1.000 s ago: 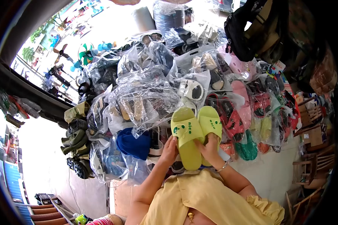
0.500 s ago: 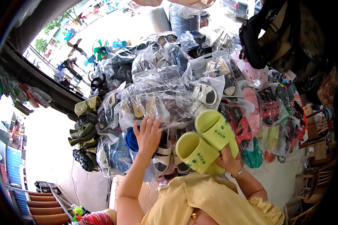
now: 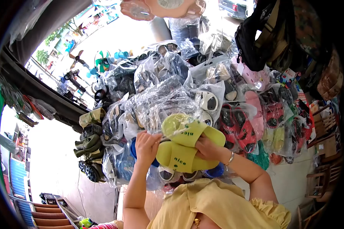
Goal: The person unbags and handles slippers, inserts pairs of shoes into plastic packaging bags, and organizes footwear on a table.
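Observation:
My right hand grips a pair of yellow-green slide sandals with "nice" printed in dark green on the straps. The pair lies turned sideways, toes to the left, over the front of a heap of bagged shoes. My left hand is closed, its fingertips pinching the edge of a clear plastic bag beside the toe ends. Clear film partly crosses the upper slide. Beneath the slides, white-and-black sandals show in part, and something blue sits behind my left wrist.
Red-and-black shoes and pink slippers in bags are on the right. Dark green boots stand at the left edge. A black backpack hangs at upper right. Wooden chairs stand at far right.
My right hand has brought the slides left and turned them from upright to sideways. My left hand has gone from spread fingers to a pinch on the plastic bag.

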### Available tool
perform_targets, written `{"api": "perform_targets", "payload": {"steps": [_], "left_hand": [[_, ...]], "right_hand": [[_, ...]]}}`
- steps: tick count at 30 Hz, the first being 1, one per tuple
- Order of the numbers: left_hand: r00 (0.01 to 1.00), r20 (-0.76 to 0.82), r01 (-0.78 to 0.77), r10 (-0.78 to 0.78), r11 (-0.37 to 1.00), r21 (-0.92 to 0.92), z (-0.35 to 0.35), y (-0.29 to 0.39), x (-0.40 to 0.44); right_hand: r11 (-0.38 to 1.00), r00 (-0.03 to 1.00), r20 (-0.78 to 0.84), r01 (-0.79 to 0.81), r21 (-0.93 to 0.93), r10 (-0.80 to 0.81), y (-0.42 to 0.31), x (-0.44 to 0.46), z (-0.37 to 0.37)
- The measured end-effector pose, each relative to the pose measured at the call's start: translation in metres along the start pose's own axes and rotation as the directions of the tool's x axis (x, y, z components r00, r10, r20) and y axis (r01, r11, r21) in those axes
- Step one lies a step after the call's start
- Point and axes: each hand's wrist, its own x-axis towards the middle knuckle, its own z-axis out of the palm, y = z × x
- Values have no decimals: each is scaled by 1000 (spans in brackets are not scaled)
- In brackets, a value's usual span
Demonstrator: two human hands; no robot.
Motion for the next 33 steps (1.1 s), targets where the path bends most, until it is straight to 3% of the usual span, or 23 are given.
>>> {"api": "perform_targets", "payload": {"steps": [3, 5, 7, 11, 14, 19, 22, 24, 25, 26, 29, 30, 32, 33], "left_hand": [[967, 236, -82, 92, 995, -49, -14, 3, -12], [959, 252, -125, 130, 991, -37, -15, 17, -11], [952, 234, -202, 197, 979, -3, -3, 32, -15], [943, 317, -136, 105, 988, 77, 3, 50, -21], [968, 252, -6, -8, 999, 54, 1, 41, -35], [963, 267, -50, 35, 998, 48, 2, 62, -42], [961, 272, -60, 42, 997, 56, -3, 72, -40], [993, 64, 95, -100, 992, 83, -3, 53, -42], [983, 74, 159, -171, 977, 143, -3, 45, -44], [982, 75, 159, -171, 977, 145, -1, 48, -50], [952, 280, -131, 124, 991, 5, 8, 79, -59], [936, 319, -116, 150, 985, -125, 8, 90, -59], [909, 403, -60, 107, 990, -127, 9, 92, -64], [959, 284, 4, 22, 996, -90, 8, 90, -58]], "right_hand": [[982, 987, -45, -145, 118, 151, 24, -5, 7], [960, 972, -88, -198, 197, 219, 33, -9, 18], [874, 922, -9, -365, 322, 388, 31, -11, 25], [966, 967, -142, -187, 177, 213, 21, -3, 27], [945, 942, -196, -225, 237, 273, 20, -4, 24], [881, 901, -161, -335, 335, 404, 15, -9, 33], [898, 897, -198, -331, 289, 394, 6, -11, 36], [898, 884, -245, -321, 300, 398, 1, -8, 33], [900, 867, -297, -311, 307, 401, -1, -7, 32], [899, 867, -297, -310, 309, 401, 0, -9, 35], [848, 843, -214, -412, 334, 494, 5, -17, 46], [819, 821, -187, -460, 342, 540, 4, -16, 47], [787, 797, -156, -508, 350, 584, 5, -17, 51], [854, 838, -210, -446, 268, 504, 8, -18, 53]]}}
